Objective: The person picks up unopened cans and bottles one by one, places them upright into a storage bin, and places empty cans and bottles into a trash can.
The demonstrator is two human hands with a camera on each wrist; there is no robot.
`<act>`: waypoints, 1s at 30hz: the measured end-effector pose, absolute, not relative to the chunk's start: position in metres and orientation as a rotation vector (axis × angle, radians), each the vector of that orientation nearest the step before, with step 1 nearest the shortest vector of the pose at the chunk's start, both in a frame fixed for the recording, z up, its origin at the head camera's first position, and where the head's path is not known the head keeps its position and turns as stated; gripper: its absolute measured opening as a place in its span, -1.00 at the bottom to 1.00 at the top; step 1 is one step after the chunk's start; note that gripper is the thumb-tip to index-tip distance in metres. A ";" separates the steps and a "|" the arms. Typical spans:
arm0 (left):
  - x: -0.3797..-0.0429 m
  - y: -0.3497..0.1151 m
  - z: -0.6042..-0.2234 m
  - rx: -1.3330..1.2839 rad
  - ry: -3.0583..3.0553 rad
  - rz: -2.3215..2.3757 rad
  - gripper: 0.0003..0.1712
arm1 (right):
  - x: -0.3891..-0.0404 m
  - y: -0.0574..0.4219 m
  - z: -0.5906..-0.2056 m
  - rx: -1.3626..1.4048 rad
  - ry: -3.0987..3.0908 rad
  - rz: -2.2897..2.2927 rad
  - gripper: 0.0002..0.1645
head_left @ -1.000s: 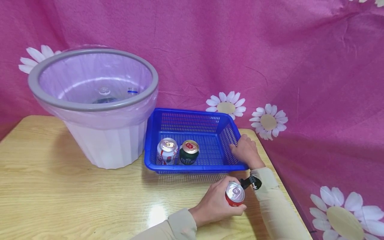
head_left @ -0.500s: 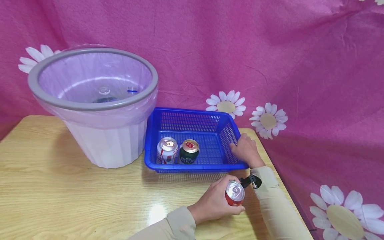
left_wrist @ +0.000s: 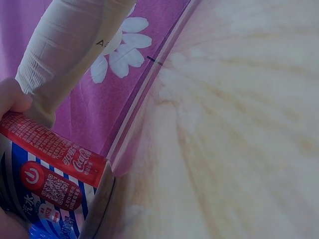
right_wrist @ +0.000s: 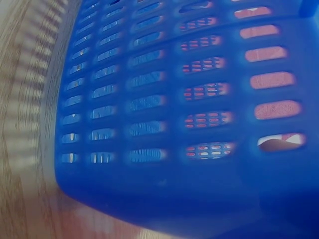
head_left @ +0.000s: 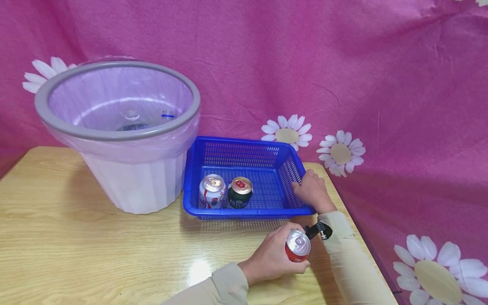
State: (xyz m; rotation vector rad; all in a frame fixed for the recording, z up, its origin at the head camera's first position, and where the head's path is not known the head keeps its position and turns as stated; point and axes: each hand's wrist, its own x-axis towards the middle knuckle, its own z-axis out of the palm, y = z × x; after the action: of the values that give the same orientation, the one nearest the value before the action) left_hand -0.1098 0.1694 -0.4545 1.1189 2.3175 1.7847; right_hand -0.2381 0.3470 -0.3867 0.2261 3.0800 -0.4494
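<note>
In the head view my left hand (head_left: 268, 259) grips a Coca-Cola can (head_left: 298, 243) upright in front of the basket, its silver top facing up. The left wrist view shows the red, blue and white striped side of that soda can (left_wrist: 52, 174), with a thumb or finger at its edge. My right hand (head_left: 314, 192) holds the right rim of a blue plastic basket (head_left: 263, 212), fingers partly hidden. Inside the basket, a white can (head_left: 212, 192) and a dark green can (head_left: 240, 194) stand side by side at the front left. The slotted basket wall (right_wrist: 149, 184) fills the right wrist view.
A white bin (head_left: 133, 182) with a grey rim and a clear liner stands left of the basket, with clear plastic bottles inside. Both are on a wooden table (head_left: 95, 254). A pink cloth (head_left: 236, 63) with white flowers hangs behind and to the right.
</note>
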 end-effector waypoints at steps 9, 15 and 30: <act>-0.112 0.169 -0.452 1.132 2.331 1.790 -0.27 | -0.240 0.346 -0.384 0.221 3.067 -0.476 -0.26; -0.112 0.169 -0.450 1.132 2.322 1.785 -0.28 | -0.241 0.346 -0.383 0.227 3.059 -0.474 -0.25; -0.106 0.172 -0.451 1.162 2.342 1.772 -0.29 | -0.239 0.349 -0.387 0.225 3.067 -0.486 -0.26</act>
State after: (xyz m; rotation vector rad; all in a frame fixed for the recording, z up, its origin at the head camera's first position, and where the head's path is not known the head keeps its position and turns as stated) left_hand -0.1062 0.1723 -0.4508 1.1616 2.3420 1.7722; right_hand -0.2387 0.3485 -0.3874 0.2250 3.0672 -0.4865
